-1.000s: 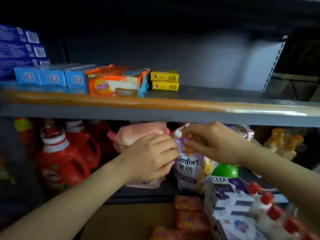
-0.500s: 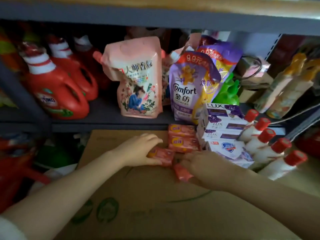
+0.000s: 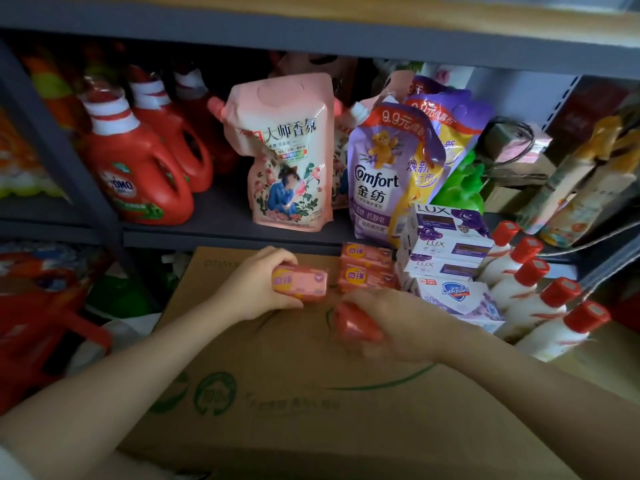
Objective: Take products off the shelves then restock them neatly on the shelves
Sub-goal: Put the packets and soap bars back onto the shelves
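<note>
Matt cardboard box [image 3: 298,393], glossy pouches [image 3: 289,157] (plastic)

Four orange soap bars [image 3: 300,282] show: one in each hand, two stacked at twelve o'clock. Three red detergent jugs [image 3: 138,174] stand at ten o'clock. Three Lux soap boxes [image 3: 446,237] are stacked above one Safeguard box [image 3: 457,294]. Five white bottles with red caps [image 3: 540,306] lie at three o'clock. One cardboard box [image 3: 311,393].

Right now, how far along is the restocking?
Done: pouches like the pink pouch stand on the shelf. In hand: each hand holds an orange soap bar, left hand and right hand. Left: two orange bars, the Lux boxes and red-capped bottles on the cardboard box.
</note>
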A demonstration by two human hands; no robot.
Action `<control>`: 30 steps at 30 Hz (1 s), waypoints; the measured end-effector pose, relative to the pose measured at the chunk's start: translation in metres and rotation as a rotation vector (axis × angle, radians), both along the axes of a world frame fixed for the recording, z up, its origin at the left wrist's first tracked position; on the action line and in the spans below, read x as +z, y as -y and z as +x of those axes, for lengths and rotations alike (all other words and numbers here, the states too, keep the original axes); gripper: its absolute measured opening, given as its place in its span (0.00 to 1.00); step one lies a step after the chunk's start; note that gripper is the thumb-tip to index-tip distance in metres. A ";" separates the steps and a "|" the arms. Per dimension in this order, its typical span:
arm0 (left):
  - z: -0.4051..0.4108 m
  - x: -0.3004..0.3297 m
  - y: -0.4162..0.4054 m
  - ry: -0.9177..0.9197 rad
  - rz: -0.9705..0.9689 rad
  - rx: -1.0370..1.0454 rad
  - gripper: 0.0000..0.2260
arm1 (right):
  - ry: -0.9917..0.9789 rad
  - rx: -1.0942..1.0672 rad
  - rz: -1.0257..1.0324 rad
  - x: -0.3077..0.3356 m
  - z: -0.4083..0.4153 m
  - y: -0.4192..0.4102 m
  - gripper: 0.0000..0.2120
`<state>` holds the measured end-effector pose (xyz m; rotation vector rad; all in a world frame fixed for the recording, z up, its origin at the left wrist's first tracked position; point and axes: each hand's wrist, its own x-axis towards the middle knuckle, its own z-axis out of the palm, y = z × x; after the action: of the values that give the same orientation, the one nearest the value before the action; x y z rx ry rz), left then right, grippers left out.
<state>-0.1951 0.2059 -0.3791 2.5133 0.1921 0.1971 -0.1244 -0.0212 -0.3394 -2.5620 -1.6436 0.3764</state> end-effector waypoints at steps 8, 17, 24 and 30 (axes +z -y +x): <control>-0.010 0.063 0.010 0.243 -0.606 0.062 0.24 | -1.522 -0.432 0.671 0.061 0.015 -0.005 0.24; 0.011 0.135 -0.010 0.461 -0.252 -0.015 0.26 | -1.488 -0.474 0.835 0.108 0.033 -0.017 0.24; 0.043 0.217 -0.035 0.699 -0.092 -0.107 0.23 | -1.000 -0.097 1.109 0.183 0.063 -0.035 0.32; 0.062 0.270 -0.079 0.953 0.310 -0.073 0.23 | -0.259 -0.228 1.234 0.266 0.110 -0.082 0.16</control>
<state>-0.1328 0.2848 -0.1086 2.4124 -0.3384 1.4233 -0.0141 0.0611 -0.0731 -1.6069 -0.9472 -0.2631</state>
